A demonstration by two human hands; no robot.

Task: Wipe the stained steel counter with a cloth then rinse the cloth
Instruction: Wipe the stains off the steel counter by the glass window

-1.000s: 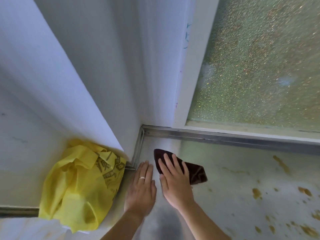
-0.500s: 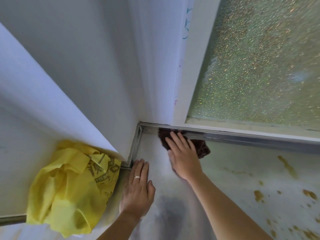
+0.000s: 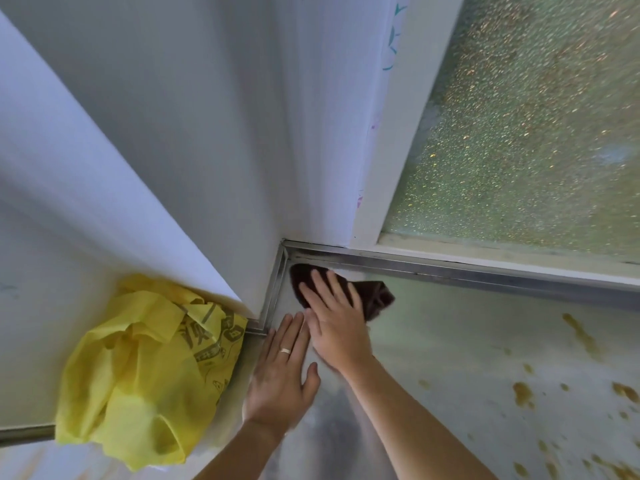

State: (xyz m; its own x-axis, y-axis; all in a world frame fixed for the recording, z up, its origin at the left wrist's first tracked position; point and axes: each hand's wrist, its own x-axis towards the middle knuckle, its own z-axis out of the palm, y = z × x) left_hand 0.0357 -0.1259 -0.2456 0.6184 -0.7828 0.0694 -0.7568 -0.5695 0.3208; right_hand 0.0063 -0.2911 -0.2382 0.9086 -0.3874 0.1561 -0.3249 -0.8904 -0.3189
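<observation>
Steel counter [image 3: 450, 358] carries brown stains toward its right edge; at its far left corner a dark brown cloth [image 3: 377, 296] lies under the right hand [image 3: 337, 322], fingers spread flat, pressing it down. Beside it the left hand [image 3: 282, 379] rests open, palm down (a ring shows), near a crumpled yellow bag [image 3: 138, 375]

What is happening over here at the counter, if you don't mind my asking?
A person is wiping a steel counter. The right hand presses a dark cloth flat into the back corner, while the left hand, wearing a ring, rests flat on the steel beside it. Brown stains remain to the right, unwiped. A crumpled yellow bag sits at the left.
</observation>
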